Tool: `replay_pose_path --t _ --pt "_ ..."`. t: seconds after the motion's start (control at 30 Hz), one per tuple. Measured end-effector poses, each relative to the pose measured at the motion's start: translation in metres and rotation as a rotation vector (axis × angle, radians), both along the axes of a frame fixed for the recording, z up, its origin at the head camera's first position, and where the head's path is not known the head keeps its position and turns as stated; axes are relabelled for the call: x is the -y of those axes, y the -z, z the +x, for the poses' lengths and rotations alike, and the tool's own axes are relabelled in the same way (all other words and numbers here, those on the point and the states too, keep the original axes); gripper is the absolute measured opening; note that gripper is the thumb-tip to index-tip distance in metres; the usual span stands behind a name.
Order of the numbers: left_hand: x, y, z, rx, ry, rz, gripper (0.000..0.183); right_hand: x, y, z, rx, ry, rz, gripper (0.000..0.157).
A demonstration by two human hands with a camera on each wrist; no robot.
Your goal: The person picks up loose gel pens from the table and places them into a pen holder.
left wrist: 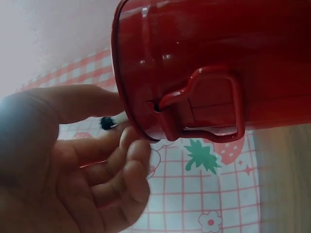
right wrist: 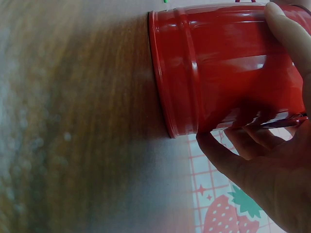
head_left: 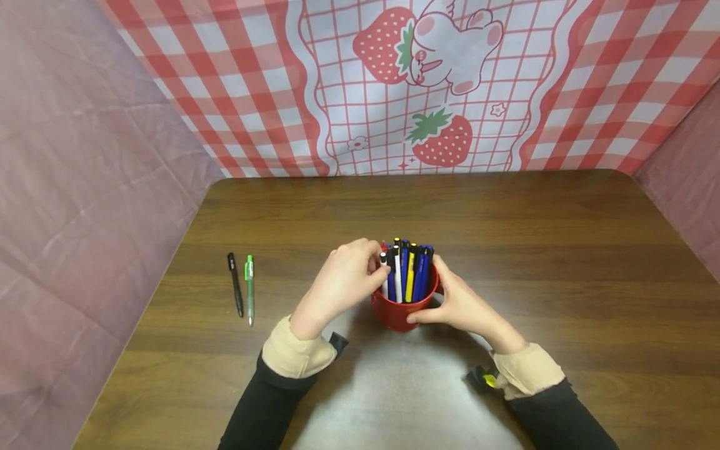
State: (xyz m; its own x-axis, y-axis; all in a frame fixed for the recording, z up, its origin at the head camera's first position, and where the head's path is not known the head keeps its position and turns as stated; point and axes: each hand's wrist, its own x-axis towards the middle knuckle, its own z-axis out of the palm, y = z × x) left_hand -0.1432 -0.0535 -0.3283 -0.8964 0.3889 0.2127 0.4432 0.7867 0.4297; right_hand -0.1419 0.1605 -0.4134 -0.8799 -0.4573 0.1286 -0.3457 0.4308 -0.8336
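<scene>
A red metal bucket (head_left: 396, 317) stands upright on the table, packed with several pens (head_left: 411, 275) in white, blue, yellow and black. My right hand (head_left: 465, 306) grips its right side, thumb in front and fingers curled round behind. At the left rim my left hand (head_left: 345, 275) pinches a white pen between thumb and index finger. The left wrist view shows that pen's black end (left wrist: 106, 123) between them, with the other fingers loosely curled. A small wire handle (left wrist: 238, 107) sticks out of the bucket's side.
Left of the bucket, a black pen (head_left: 235, 284) and a green pen (head_left: 250, 290) lie side by side on the wooden table (head_left: 562, 250). A red-and-white checked cloth (head_left: 253, 94) with strawberries hangs behind the far edge. Pink fabric (head_left: 84, 219) covers the left side.
</scene>
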Motion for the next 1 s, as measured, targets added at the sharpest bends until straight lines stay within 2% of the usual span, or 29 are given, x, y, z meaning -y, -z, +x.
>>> replay_pose_path --t 0.13,0.33,0.6,0.83,1.0 --pt "-0.0003 0.002 -0.0001 0.016 -0.019 -0.073 0.014 -0.0002 -0.0001 -0.0002 -0.006 0.002 0.008 0.095" --pt "-0.0006 0.0039 -0.0015 0.028 -0.041 -0.071 0.014 -0.0001 -0.0003 -0.0001 -0.005 0.009 0.017 0.095" --pt "-0.0001 0.0086 -0.0054 -0.024 -0.031 -0.025 0.021 0.0002 -0.0001 -0.0003 -0.018 0.013 0.028 0.095" --pt "0.0007 0.0095 -0.0063 0.004 -0.042 -0.007 0.025 0.0002 -0.0003 0.0 -0.015 0.018 0.033 0.095" --pt "0.005 0.0055 -0.0075 0.013 -0.065 0.06 0.025 0.0003 -0.0005 -0.0004 -0.016 0.012 0.023 0.096"
